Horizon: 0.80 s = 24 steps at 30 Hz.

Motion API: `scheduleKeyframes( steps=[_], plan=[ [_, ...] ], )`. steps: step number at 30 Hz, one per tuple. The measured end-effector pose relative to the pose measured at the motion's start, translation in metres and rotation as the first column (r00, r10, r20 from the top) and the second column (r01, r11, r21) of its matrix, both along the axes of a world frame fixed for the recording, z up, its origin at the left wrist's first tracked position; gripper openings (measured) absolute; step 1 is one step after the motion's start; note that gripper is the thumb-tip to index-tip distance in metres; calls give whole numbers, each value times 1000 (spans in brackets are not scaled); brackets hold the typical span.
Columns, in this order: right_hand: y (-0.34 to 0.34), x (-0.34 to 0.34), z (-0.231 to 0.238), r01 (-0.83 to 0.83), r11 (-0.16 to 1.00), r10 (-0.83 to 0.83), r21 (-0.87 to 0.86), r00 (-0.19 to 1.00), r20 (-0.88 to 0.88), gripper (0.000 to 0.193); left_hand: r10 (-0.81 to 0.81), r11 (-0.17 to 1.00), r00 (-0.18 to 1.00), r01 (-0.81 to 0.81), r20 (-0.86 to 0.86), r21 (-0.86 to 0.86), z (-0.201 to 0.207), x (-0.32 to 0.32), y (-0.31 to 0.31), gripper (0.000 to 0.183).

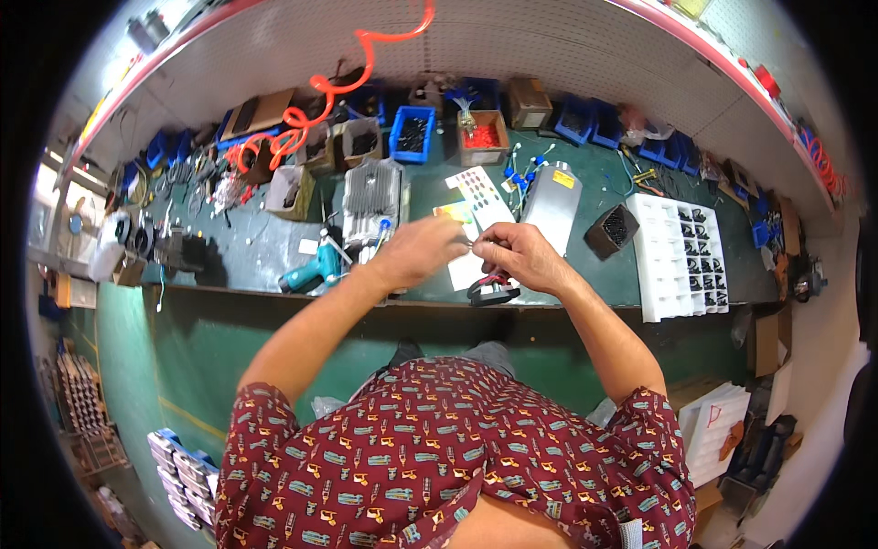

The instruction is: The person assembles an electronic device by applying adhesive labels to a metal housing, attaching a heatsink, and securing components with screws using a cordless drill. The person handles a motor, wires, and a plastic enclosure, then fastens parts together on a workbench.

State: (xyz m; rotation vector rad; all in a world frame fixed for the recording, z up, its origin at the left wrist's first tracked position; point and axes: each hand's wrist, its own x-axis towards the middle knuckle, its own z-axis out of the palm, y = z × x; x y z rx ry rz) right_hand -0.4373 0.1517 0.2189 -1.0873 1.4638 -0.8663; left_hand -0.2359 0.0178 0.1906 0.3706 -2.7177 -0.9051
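Fingertips of both hands meet over the front edge of the green workbench (247, 252), pinched on something too small to identify, perhaps a thin wire or connector. The left hand (416, 249) curls in from the left, the right hand (519, 256) from the right, both closed tightly around that tiny piece. Just below them sits a black-and-red tool (494, 291) at the bench edge. A sheet of coloured stickers (482, 197) lies behind, a finned metal housing (372, 199) and teal power driver (315, 268) to the left, a white compartment tray (681, 256) to the right. Judging by this, the fine joining work looks mid-way; its result is hidden between the fingers.
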Motion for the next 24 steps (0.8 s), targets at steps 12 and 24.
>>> scheduleKeyframes(
  steps=[12,24],
  plan=[
    [-8,107,32,-239,971,232,-26,900,370,30,-8,908,949,-125,-317,-399,31,178,-66,32],
    [-15,115,31,-440,898,387,36,824,415,36,34,840,955,-187,-296,-509,34,242,-58,32]
  ],
)
